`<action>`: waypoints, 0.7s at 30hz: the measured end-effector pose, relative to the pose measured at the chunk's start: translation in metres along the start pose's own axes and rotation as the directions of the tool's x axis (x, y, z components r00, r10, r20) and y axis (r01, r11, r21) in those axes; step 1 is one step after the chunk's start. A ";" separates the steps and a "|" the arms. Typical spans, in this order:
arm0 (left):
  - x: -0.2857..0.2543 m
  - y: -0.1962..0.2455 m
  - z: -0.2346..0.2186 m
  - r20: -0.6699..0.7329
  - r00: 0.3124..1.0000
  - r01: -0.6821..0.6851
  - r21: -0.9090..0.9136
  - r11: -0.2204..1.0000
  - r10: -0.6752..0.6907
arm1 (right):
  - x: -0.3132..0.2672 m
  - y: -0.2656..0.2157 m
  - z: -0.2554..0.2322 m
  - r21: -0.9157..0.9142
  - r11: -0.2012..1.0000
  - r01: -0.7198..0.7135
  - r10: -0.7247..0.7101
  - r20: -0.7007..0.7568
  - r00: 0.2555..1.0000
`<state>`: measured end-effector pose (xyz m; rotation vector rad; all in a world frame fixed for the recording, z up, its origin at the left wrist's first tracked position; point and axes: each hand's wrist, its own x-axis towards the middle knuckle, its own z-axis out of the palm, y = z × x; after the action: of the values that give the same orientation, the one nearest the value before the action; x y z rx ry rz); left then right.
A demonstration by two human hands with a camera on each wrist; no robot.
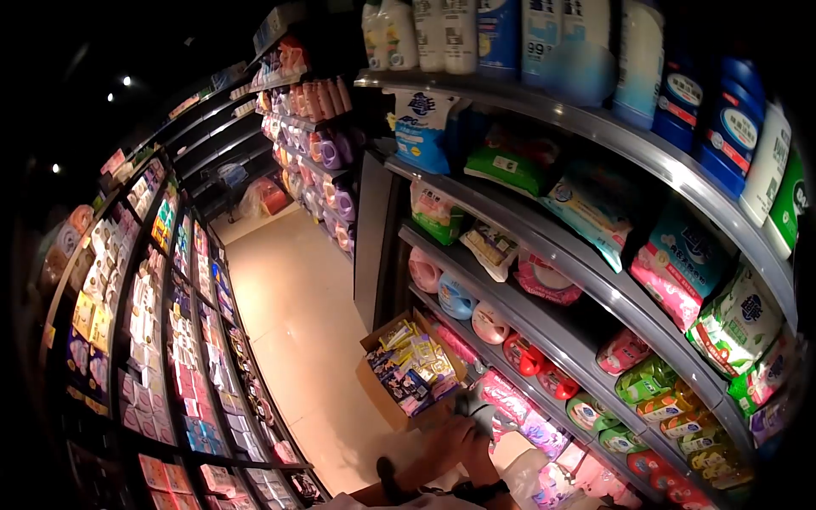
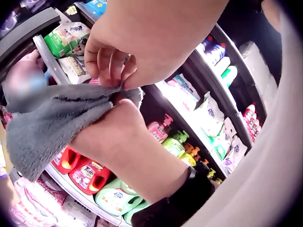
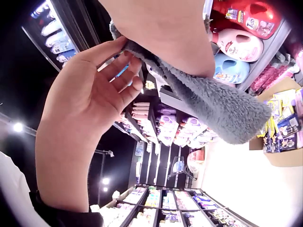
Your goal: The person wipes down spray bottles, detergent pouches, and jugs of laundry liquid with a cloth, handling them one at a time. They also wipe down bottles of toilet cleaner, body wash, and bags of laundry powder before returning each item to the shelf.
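A grey fluffy cloth (image 1: 478, 411) is between the two hands at the lower middle of the head view. In the right wrist view, the left hand (image 3: 97, 87) pinches the edge of the cloth (image 3: 222, 109) between thumb and index finger, its other fingers loosely bent. From the top of the left wrist view, the left hand (image 2: 142, 47) reaches down to the bunched cloth (image 2: 57, 118). Just below it is the right hand (image 2: 116, 130), gripping the cloth, its fingertips mostly hidden by the fabric.
An open cardboard box (image 1: 374, 393) of small packets stands on the floor (image 1: 285, 340) beside the right-hand shelves. Those shelves (image 1: 561, 110) hold bottles and bags, with pink packs at the bottom. Another stocked shelf (image 1: 127, 314) runs along the left side of the aisle.
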<state>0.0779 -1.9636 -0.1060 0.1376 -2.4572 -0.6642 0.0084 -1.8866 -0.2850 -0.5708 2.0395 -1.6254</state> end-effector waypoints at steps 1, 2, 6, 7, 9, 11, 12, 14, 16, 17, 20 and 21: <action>0.002 -0.013 -0.014 0.229 0.969 -0.132 0.181 0.974 0.089 | 0.001 -0.005 0.008 -0.236 0.971 0.026 -0.022 0.019 1.000; -0.004 -0.019 -0.032 0.121 0.992 -0.029 0.014 0.999 0.027 | -0.004 -0.008 0.017 -0.387 0.920 0.061 -0.036 0.071 0.997; -0.041 -0.085 -0.058 0.138 0.981 0.139 -0.012 0.990 -0.136 | -0.012 -0.018 0.064 -0.698 0.682 0.220 -0.012 0.290 0.957; -0.045 -0.101 -0.078 0.225 0.971 0.083 0.017 0.996 -0.085 | -0.012 -0.022 0.078 -0.727 0.628 0.279 -0.005 0.355 0.935; -0.067 -0.130 -0.101 0.293 0.955 0.025 0.071 0.997 -0.044 | -0.012 -0.033 0.112 -0.733 0.548 0.403 0.007 0.485 0.874; -0.087 -0.152 -0.134 0.313 0.938 0.113 0.124 0.986 -0.147 | -0.010 -0.046 0.152 -0.695 0.496 0.520 0.003 0.600 0.800; -0.093 -0.165 -0.150 0.359 0.916 0.135 0.146 0.980 -0.180 | -0.008 -0.053 0.174 -0.665 0.471 0.579 -0.002 0.655 0.755; -0.114 -0.185 -0.177 0.305 0.908 0.247 0.169 0.954 -0.289 | -0.003 -0.064 0.215 -0.579 0.441 0.686 -0.033 0.753 0.657; -0.133 -0.209 -0.200 0.242 0.867 0.396 0.196 0.897 -0.435 | 0.008 -0.078 0.255 -0.473 0.405 0.782 -0.072 0.837 0.543; -0.146 -0.226 -0.192 0.094 0.894 0.409 0.222 0.885 -0.437 | 0.013 -0.084 0.272 -0.414 0.386 0.824 -0.096 0.871 0.482; -0.149 -0.232 -0.248 0.042 0.771 0.621 0.172 0.765 -0.635 | 0.032 -0.101 0.323 -0.259 0.360 0.896 -0.158 0.930 0.332; -0.152 -0.239 -0.257 0.033 0.759 0.636 0.177 0.751 -0.650 | 0.038 -0.106 0.339 -0.225 0.357 0.907 -0.171 0.939 0.300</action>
<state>0.3356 -2.2455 -0.1199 1.0871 -2.5327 -0.7628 0.1820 -2.1967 -0.2496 -2.2453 1.6234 -0.2875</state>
